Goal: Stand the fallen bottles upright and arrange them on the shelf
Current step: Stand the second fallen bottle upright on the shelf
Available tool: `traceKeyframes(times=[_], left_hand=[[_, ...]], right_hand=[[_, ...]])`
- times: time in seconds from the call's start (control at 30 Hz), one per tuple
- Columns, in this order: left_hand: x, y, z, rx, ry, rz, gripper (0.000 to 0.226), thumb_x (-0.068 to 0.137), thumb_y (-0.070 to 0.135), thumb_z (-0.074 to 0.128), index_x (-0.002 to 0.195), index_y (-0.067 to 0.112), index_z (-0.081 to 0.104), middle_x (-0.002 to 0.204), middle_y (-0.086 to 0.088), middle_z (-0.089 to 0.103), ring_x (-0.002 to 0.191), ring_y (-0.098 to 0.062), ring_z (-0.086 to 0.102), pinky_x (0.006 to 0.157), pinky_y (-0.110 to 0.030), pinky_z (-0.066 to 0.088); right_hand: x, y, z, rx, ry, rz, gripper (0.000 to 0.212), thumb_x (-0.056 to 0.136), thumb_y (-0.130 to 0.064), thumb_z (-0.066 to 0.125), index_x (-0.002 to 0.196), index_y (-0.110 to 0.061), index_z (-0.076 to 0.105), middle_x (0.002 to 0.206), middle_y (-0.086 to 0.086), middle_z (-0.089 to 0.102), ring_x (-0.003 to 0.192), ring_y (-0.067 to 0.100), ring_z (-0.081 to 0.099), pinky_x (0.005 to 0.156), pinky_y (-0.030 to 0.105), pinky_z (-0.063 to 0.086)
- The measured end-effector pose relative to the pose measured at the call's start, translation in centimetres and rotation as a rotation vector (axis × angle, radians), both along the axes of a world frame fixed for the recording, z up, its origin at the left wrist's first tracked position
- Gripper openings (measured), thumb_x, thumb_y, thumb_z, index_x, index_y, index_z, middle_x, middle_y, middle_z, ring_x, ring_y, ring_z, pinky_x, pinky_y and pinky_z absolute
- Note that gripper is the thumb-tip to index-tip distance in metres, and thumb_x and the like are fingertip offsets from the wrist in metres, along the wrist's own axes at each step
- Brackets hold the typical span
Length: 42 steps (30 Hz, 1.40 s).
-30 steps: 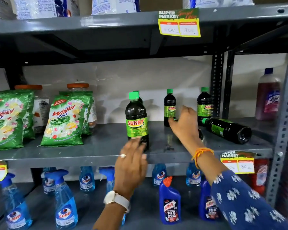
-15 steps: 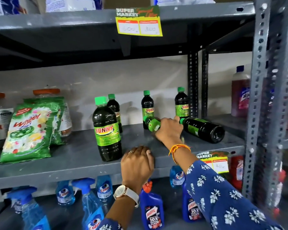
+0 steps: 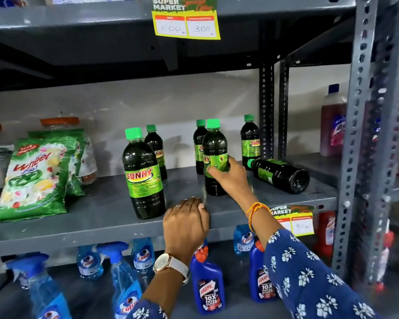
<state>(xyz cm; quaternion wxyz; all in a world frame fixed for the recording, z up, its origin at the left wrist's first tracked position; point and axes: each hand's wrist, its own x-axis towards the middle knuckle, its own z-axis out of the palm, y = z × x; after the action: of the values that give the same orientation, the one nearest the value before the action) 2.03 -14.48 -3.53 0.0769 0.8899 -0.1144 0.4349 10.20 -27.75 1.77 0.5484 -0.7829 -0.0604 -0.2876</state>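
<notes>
Dark Sunny bottles with green caps and labels stand on the grey middle shelf (image 3: pixel 101 217). My right hand (image 3: pixel 230 178) grips one bottle (image 3: pixel 215 148) around its label, holding it upright with its base on the shelf. One large bottle (image 3: pixel 143 176) stands at the front, and three smaller ones stand behind: one (image 3: pixel 156 148) behind the large bottle, one (image 3: pixel 199 143) behind the held bottle, one (image 3: pixel 250 139) by the post. A fallen bottle (image 3: pixel 280 173) lies on its side at the right, base toward me. My left hand (image 3: pixel 186 224) rests curled on the shelf's front edge.
Green Wheel detergent packs (image 3: pixel 37 173) and orange-lidded jars sit at the shelf's left. Blue Colin sprays (image 3: pixel 124 277) and Harpic bottles (image 3: pixel 206 286) fill the lower shelf. A perforated steel upright (image 3: pixel 366 157) stands at the right, with a pink bottle (image 3: pixel 333 127) beyond it.
My right hand took hold of a bottle that lay on its side and turned it upright on the shelf. My left hand settled on the shelf edge.
</notes>
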Motion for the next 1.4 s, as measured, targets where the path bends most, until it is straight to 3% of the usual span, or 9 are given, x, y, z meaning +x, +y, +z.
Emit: traceKeyframes(times=[0.13,0.23,0.33,0.43,0.53,0.7,1.07,1.27,1.4], left_hand=[[0.1,0.1,-0.1,-0.012,0.004,-0.003,0.036,0.084,0.023,0.036,0.081,0.013,0.070,0.078,-0.005,0.073,0.066,-0.024,0.066,0.059,-0.029,0.046],[0.1,0.1,-0.2,-0.031,-0.005,-0.023,0.036,0.083,0.023,0.036,0.081,0.013,0.071,0.077,-0.005,0.073,0.066,-0.023,0.066,0.059,-0.029,0.046],[0.2,0.0,-0.2,-0.035,-0.010,-0.031,0.036,0.084,0.022,0.036,0.080,0.013,0.070,0.077,-0.005,0.073,0.067,-0.022,0.067,0.059,-0.030,0.046],[0.2,0.1,-0.2,-0.035,-0.009,-0.037,0.035,0.084,0.023,0.036,0.081,0.013,0.070,0.077,-0.004,0.072,0.066,-0.022,0.066,0.059,-0.030,0.046],[0.2,0.1,-0.3,-0.039,-0.010,-0.039,0.036,0.084,0.023,0.036,0.081,0.013,0.070,0.077,-0.004,0.072,0.066,-0.022,0.066,0.059,-0.030,0.046],[0.2,0.0,-0.3,-0.045,-0.025,-0.041,0.036,0.083,0.022,0.037,0.081,0.011,0.071,0.079,-0.005,0.073,0.068,-0.022,0.067,0.061,-0.030,0.047],[0.5,0.0,-0.5,-0.048,-0.047,-0.043,0.037,0.084,0.023,0.037,0.081,0.011,0.071,0.077,-0.006,0.073,0.066,-0.022,0.067,0.060,-0.030,0.047],[0.6,0.0,-0.6,-0.048,-0.035,-0.039,0.037,0.085,0.023,0.035,0.081,0.011,0.071,0.077,-0.005,0.073,0.066,-0.022,0.066,0.061,-0.031,0.047],[0.4,0.0,-0.5,-0.046,-0.015,-0.039,0.039,0.086,0.024,0.033,0.082,0.011,0.070,0.077,-0.006,0.072,0.065,-0.023,0.065,0.062,-0.032,0.047]], right_hand=[[0.1,0.1,-0.2,-0.053,-0.022,-0.087,0.092,0.040,-0.067,0.075,0.108,-0.011,0.046,0.110,0.006,0.050,0.107,0.024,0.049,0.091,0.040,0.045],[0.5,-0.1,-0.6,-0.073,0.002,-0.064,0.074,0.047,-0.042,0.085,0.099,-0.019,0.036,0.094,-0.004,0.049,0.092,0.021,0.053,0.071,0.029,0.045],[0.7,-0.3,-0.5,0.014,0.017,0.022,0.065,0.059,-0.026,0.075,0.111,-0.020,0.038,0.084,-0.018,0.047,0.083,0.014,0.053,0.056,0.013,0.035],[0.7,-0.2,-0.3,0.097,-0.005,0.063,0.085,0.058,-0.029,0.081,0.126,-0.014,0.031,0.098,-0.007,0.053,0.086,0.009,0.052,0.062,0.008,0.036],[0.8,-0.2,-0.5,0.033,-0.040,0.003,0.080,0.051,-0.032,0.087,0.107,-0.014,0.032,0.107,0.007,0.050,0.094,0.018,0.053,0.069,0.021,0.040],[0.9,-0.4,-0.5,0.086,-0.005,0.047,0.063,0.062,-0.019,0.076,0.102,-0.020,0.027,0.086,-0.009,0.051,0.075,0.004,0.052,0.049,0.008,0.034],[0.6,-0.4,-0.3,0.091,-0.001,0.047,0.060,0.063,-0.030,0.081,0.101,-0.022,0.035,0.083,-0.019,0.050,0.074,-0.008,0.046,0.049,-0.002,0.036],[0.3,-0.4,-0.4,0.025,0.050,0.042,0.053,0.061,-0.027,0.082,0.103,-0.019,0.050,0.092,-0.004,0.060,0.088,0.016,0.056,0.070,0.023,0.041],[-0.3,-0.6,-0.2,-0.018,0.041,0.027,0.054,0.059,-0.031,0.083,0.104,-0.018,0.056,0.102,0.003,0.066,0.093,0.018,0.059,0.077,0.027,0.045]])
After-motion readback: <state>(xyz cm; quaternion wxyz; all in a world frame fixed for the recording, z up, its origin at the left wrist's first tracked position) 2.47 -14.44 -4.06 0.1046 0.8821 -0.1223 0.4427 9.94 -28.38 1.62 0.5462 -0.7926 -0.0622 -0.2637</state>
